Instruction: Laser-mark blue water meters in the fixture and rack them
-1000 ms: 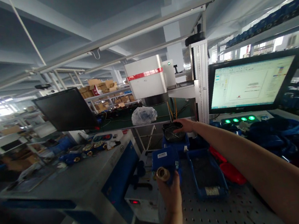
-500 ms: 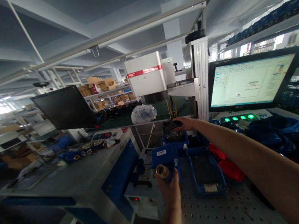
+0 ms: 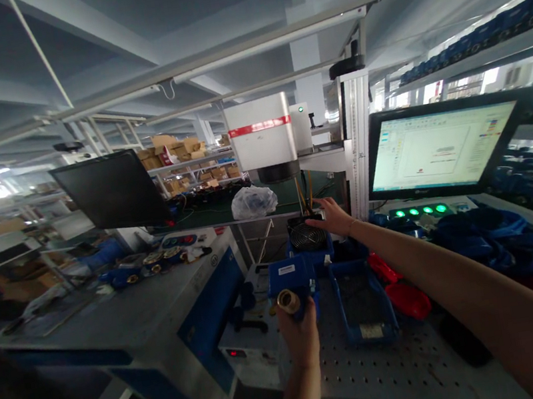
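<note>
My left hand (image 3: 300, 337) is wrapped round a blue water meter (image 3: 289, 274), close to its brass threaded end (image 3: 289, 301), which points up toward me. A white label shows on the meter's blue box. Farther back, my right hand (image 3: 334, 217) has its fingers apart at the right edge of a black fan with a round wire grille (image 3: 307, 236). A fingertip lies over the fan's top edge; whether it touches is hard to tell. The fan sits on a blue bin (image 3: 323, 256). Right of the meter lies a blue tray (image 3: 365, 308) with a paper label.
Above the fan hangs a white marking-machine head (image 3: 261, 136) on an upright column (image 3: 360, 137). Red parts (image 3: 406, 299) lie right of the tray on the perforated plate (image 3: 369, 372). A lit monitor (image 3: 433, 149) stands right, a dark one (image 3: 111, 194) left. A clear plastic bag (image 3: 253, 201) sits behind.
My right hand has shifted slightly up and right at the fan, and its fingers have spread. My left hand keeps the water meter in nearly the same place. The view has turned slightly.
</note>
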Demonstrator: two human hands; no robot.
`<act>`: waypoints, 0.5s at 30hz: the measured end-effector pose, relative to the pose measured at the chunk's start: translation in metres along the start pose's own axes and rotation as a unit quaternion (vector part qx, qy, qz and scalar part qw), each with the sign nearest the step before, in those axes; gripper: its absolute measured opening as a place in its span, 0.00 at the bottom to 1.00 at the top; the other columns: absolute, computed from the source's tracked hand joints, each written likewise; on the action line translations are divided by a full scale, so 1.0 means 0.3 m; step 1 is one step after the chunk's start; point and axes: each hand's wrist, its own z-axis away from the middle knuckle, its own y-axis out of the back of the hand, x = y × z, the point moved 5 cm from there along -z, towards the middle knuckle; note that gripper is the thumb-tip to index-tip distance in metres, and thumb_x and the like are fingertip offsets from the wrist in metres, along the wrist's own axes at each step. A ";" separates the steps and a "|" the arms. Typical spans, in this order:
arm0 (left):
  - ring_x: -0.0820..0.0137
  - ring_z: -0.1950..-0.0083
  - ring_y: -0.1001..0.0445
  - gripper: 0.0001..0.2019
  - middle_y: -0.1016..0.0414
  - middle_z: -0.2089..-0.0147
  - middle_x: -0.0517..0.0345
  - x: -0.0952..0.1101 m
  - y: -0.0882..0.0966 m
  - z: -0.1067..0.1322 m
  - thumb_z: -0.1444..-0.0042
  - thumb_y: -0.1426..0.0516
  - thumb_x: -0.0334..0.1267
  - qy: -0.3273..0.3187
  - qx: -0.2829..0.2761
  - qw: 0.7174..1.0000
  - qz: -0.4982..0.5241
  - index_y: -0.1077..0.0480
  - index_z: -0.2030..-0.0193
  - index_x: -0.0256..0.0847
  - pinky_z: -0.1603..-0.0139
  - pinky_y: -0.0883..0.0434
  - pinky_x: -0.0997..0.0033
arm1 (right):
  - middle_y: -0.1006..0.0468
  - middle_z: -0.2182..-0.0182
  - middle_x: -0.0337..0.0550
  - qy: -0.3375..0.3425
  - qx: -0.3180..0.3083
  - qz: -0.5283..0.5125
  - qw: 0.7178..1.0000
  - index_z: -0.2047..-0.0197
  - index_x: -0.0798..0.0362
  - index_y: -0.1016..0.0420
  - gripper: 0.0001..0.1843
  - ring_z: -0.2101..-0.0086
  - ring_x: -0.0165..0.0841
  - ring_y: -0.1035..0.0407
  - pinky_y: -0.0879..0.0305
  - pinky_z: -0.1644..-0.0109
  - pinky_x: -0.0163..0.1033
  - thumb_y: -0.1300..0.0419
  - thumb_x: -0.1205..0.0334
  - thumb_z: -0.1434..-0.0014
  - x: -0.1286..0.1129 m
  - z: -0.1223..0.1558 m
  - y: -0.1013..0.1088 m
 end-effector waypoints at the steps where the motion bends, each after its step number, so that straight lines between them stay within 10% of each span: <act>1: 0.50 0.28 0.25 0.28 0.23 0.33 0.35 0.001 0.003 0.000 0.41 0.37 0.52 0.002 0.002 1.000 -0.005 0.33 0.38 0.41 0.30 0.26 0.56 | 0.33 0.33 0.60 0.001 0.014 0.003 1.000 0.26 0.53 0.33 0.47 0.35 0.48 0.30 0.32 0.27 0.55 0.24 0.41 0.40 -0.011 0.013 0.014; 8: 0.50 0.30 0.24 0.30 0.23 0.34 0.34 0.014 0.008 0.000 0.41 0.38 0.53 -0.020 -0.010 1.000 -0.002 0.34 0.36 0.38 0.31 0.27 0.57 | 0.17 0.51 0.49 0.023 -0.019 0.049 0.998 0.42 0.52 0.21 0.18 0.54 0.39 0.20 0.24 0.45 0.45 0.40 0.49 0.25 -0.150 0.206 0.012; 15: 0.52 0.36 0.21 0.29 0.20 0.39 0.38 0.009 0.001 -0.008 0.44 0.36 0.53 -0.035 0.008 0.999 -0.034 0.32 0.40 0.41 0.33 0.26 0.57 | 0.14 0.45 0.55 0.025 -0.152 0.141 0.978 0.40 0.55 0.19 0.15 0.42 0.45 0.22 0.35 0.32 0.49 0.38 0.62 0.26 -0.211 0.367 -0.124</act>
